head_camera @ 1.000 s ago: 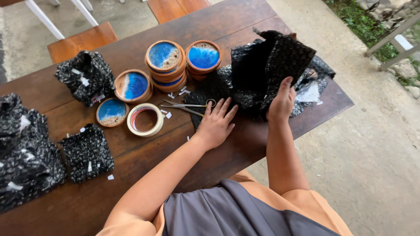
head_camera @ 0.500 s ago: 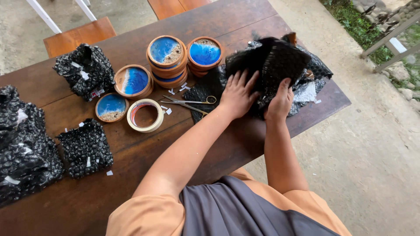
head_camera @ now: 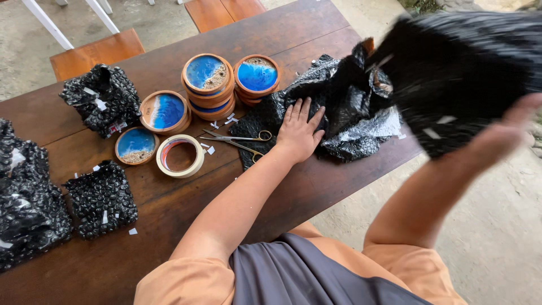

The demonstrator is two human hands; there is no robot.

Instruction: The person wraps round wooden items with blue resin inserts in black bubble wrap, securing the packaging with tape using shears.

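Observation:
My left hand (head_camera: 299,133) lies flat, fingers spread, on a pile of black bubble wrap (head_camera: 344,121) spread on the dark wooden table (head_camera: 293,39). My right hand (head_camera: 502,135) is raised off the table at the right and grips a separate black bubble wrap sheet (head_camera: 463,73), blurred by motion. Scissors (head_camera: 237,139) lie just left of my left hand. Round wooden coasters with blue resin tops (head_camera: 212,76) stand in stacks behind them.
A roll of tape (head_camera: 180,156) and single coasters (head_camera: 135,145) lie left of the scissors. Wrapped black bundles (head_camera: 101,99) (head_camera: 100,197) (head_camera: 25,197) sit at the table's left. Wooden stools (head_camera: 93,51) stand beyond the table. Concrete ground lies to the right.
My right hand has lifted a bubble wrap sheet up and to the right, off the pile. My left hand stays pressed on the remaining wrap.

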